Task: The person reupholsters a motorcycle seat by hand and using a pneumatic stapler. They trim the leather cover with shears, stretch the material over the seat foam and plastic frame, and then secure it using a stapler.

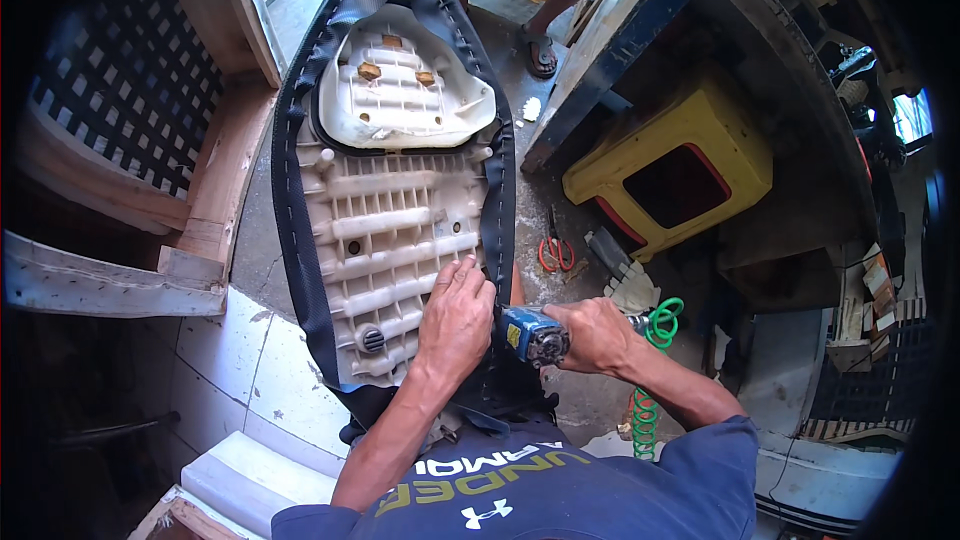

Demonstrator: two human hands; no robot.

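Note:
An upturned seat lies lengthwise before me, with a cream ribbed plastic base [390, 210] and a black cover [296, 220] folded over its rim and stapled along it. My left hand [450, 330] rests on the base's right side, fingers bent together over the cover's edge; what the fingertips grip is partly hidden. My right hand [595, 335] is closed round a blue pneumatic stapler [535, 337], whose nose is at the seat's right edge beside my left hand. A coiled green hose [660, 325] runs from the stapler's back.
Wooden frames [210, 160] stand left and a dark panel [610, 30] right. A yellow housing [670, 170], red-handled scissors [556, 255] and a pale glove [630, 288] lie right of the seat. Another person's legs and sandalled foot [542, 55] are beyond it.

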